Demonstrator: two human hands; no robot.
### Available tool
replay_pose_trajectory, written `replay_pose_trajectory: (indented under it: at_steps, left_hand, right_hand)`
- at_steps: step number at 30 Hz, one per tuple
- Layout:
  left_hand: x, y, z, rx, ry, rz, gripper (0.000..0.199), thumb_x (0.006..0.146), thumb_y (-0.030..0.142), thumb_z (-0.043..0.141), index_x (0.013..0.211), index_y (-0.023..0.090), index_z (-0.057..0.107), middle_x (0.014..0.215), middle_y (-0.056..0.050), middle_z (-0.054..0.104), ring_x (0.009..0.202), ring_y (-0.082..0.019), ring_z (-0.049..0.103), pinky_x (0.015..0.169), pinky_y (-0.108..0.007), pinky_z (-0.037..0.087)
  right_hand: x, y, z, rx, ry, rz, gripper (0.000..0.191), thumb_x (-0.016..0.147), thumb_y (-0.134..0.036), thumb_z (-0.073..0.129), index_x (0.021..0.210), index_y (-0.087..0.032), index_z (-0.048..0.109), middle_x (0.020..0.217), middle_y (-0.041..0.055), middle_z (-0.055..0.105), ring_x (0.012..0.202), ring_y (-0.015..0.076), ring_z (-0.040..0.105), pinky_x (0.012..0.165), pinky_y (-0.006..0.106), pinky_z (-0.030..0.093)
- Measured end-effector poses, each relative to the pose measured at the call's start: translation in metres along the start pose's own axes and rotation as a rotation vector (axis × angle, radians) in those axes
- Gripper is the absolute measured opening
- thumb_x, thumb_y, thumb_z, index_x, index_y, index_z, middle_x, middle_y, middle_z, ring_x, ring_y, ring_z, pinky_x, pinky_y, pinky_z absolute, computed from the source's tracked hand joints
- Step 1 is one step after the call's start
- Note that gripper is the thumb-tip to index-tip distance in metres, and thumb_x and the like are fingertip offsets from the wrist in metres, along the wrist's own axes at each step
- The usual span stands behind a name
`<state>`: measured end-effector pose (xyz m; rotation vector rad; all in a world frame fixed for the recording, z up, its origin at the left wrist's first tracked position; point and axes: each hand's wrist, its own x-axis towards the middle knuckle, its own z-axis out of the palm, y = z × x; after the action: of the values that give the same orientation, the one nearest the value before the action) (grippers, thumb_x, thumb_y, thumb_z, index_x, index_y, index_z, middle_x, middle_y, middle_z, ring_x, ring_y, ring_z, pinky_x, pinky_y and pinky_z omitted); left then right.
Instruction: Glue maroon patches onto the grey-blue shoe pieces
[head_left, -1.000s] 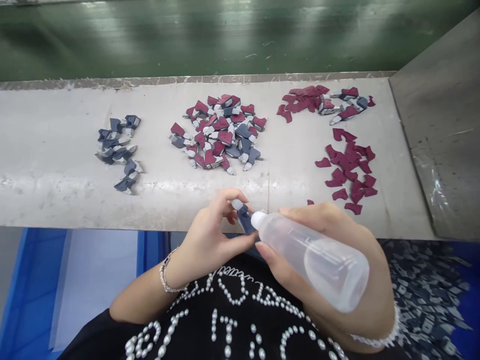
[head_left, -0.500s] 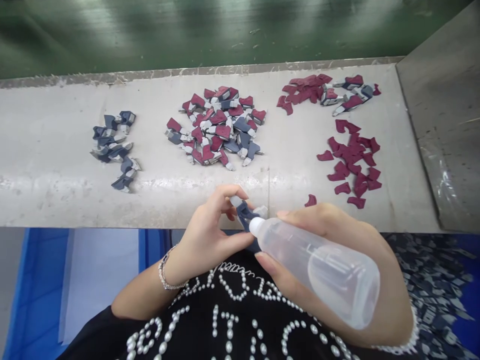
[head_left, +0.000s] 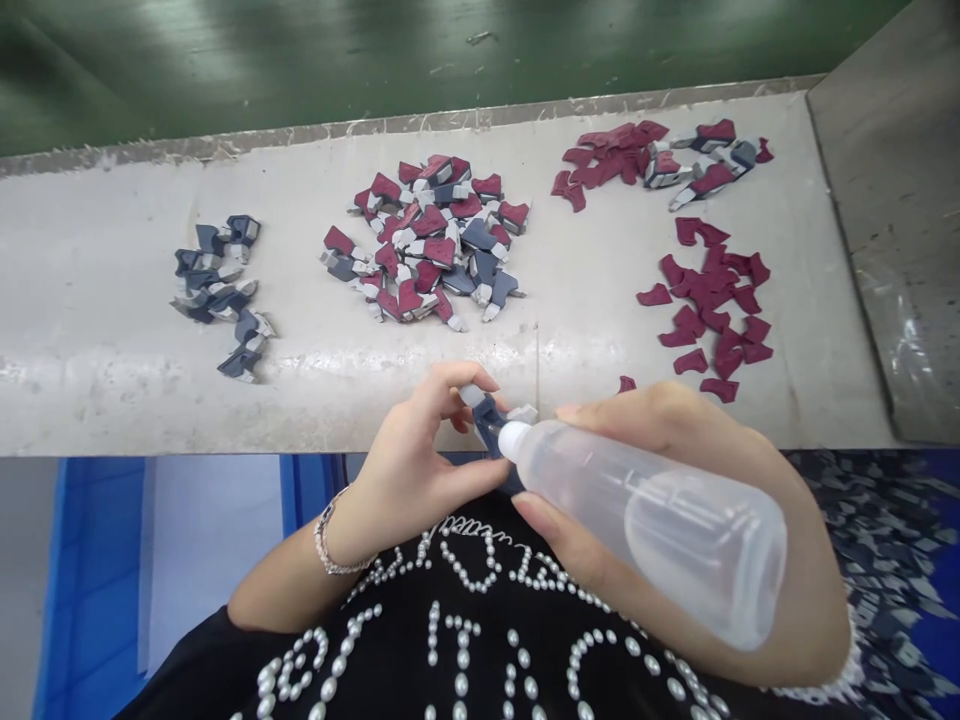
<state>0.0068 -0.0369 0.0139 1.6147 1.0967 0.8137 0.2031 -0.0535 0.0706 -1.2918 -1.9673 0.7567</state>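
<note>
My left hand [head_left: 424, 450] is closed on a small blue-grey plastic part [head_left: 489, 418] with pale grey ends, held over the table's front edge. A translucent squeeze bottle [head_left: 645, 520] with a white cap lies tilted in my right hand [head_left: 675, 430], thumb and fingers around its sides. Its nozzle end meets or nearly meets the part; the exact contact cannot be made out. Beyond my hands lies a heap of blue-grey and white parts with maroon pieces on many of them [head_left: 427, 240]. Loose maroon pieces [head_left: 712, 290] are scattered to the right.
A small group of blue-grey parts [head_left: 221, 290] lies at the left of the white table [head_left: 97, 330]. More maroon pieces [head_left: 607, 155] sit at the back right, near a metal panel [head_left: 892, 220]. Below are a blue bin [head_left: 97, 560] and many grey parts [head_left: 885, 540].
The view has shifted slightly, so the piles sit a little higher in the picture. Both hands keep their hold, with the bottle still at the blue-grey part.
</note>
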Motion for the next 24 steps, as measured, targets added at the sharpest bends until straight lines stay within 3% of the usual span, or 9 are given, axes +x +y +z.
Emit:
replay_pose_trajectory:
  at_steps: [7,12,17,24]
  left_hand:
    - [0.0021,-0.0007,-0.001,0.004,0.015,0.005,0.055,0.071,0.002,0.076,0.114,0.026,0.051,0.1,0.001,0.07,0.082,-0.015,0.065,0.074,-0.028,0.053]
    - [0.0034,-0.0013,-0.0013,0.05,0.011,0.013,0.053,0.071,0.005,0.078,0.113,0.025,0.051,0.097,0.0,0.069,0.083,-0.017,0.066,0.073,-0.029,0.054]
    - [0.0038,0.0012,-0.0009,0.083,-0.024,0.023,0.056,0.068,0.003,0.077,0.112,0.027,0.052,0.097,0.001,0.068,0.078,-0.015,0.064,0.072,-0.028,0.054]
    - [0.0048,-0.0018,-0.0015,0.085,0.022,0.006,0.051,0.072,0.01,0.081,0.112,0.025,0.052,0.098,-0.002,0.068,0.087,-0.02,0.069,0.076,-0.033,0.056]
  right_hand:
    - [0.0003,0.0025,-0.0034,0.025,-0.07,0.016,0.032,0.081,-0.03,0.077,0.081,-0.026,0.045,0.067,-0.0094,0.059,0.051,0.0078,0.058,0.049,0.018,0.05]
    - [-0.0029,0.0043,-0.0056,-0.02,-0.067,0.017,0.035,0.08,-0.037,0.078,0.08,-0.027,0.045,0.071,-0.0074,0.062,0.052,0.0107,0.059,0.045,0.021,0.05]
    - [-0.0018,0.0051,-0.0052,0.019,-0.081,0.063,0.028,0.08,-0.031,0.078,0.086,-0.028,0.05,0.066,-0.0084,0.058,0.051,0.0107,0.058,0.047,0.021,0.051]
    - [-0.0036,0.0059,-0.0088,0.017,-0.152,-0.025,0.033,0.079,-0.024,0.077,0.082,-0.029,0.045,0.071,-0.008,0.062,0.054,0.0111,0.058,0.049,0.022,0.052]
